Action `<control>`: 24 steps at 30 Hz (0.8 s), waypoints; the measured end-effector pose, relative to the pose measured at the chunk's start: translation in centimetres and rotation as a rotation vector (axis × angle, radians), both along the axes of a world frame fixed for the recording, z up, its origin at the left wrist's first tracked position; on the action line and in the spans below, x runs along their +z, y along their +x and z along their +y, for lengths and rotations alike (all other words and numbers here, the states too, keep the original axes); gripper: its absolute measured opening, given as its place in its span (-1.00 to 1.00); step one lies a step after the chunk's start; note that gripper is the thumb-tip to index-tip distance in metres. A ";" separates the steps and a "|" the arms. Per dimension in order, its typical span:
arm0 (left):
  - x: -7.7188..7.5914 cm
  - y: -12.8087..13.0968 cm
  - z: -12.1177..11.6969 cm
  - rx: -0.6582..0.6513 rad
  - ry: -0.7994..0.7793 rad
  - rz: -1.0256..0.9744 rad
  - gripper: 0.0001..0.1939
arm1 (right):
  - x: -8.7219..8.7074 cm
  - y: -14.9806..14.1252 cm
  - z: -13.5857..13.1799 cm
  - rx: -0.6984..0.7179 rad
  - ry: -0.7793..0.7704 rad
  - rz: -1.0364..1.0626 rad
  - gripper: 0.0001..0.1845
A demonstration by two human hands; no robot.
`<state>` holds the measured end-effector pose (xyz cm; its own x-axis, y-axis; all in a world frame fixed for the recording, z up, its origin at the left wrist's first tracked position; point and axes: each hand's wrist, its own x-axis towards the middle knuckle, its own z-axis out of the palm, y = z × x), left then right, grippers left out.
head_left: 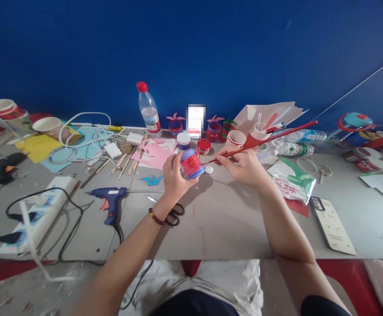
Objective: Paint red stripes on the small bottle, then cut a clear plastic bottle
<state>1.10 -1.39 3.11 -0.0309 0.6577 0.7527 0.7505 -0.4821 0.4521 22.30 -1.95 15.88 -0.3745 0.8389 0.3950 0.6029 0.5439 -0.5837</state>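
Over a grey tabletop (224,228), the left hand (174,176) grips a red-and-blue cup (191,165), tilted seemingly to offer its side to the red paintbrush (266,141) pinched in the right hand (243,166), a red paint jar (203,147) conveniently near.

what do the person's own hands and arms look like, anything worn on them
The left hand and right hand are gloveless, and both forearms are uncovered. The left wrist wears a bracelet of dark reddish-brown beads with a yellowish one among them; no band shows on the right wrist. A black sleeve edges the right upper arm; the left sleeve isn't visible.
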 end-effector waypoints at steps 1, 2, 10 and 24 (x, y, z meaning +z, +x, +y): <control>0.0 0.0 0.0 0.000 0.008 -0.001 -0.13 | 0.0 -0.2 -0.1 0.015 0.000 0.000 -0.78; 0.0 0.1 0.0 0.002 0.012 -0.004 -0.14 | 0.1 -0.3 -0.3 0.029 0.002 0.000 -0.78; 0.0 0.3 0.0 0.016 -0.040 -0.005 -0.16 | 0.2 -1.0 -1.0 0.085 -0.022 0.041 -0.82; 0.2 0.3 0.0 0.016 -0.019 -0.003 -0.16 | -0.3 -1.7 -0.9 0.112 -0.045 0.065 -0.81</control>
<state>1.44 -1.37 3.30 -0.0438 0.6712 0.7400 0.7567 -0.4613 0.4632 20.65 -2.88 15.61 -0.4416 0.8109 0.3839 0.5005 0.5778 -0.6448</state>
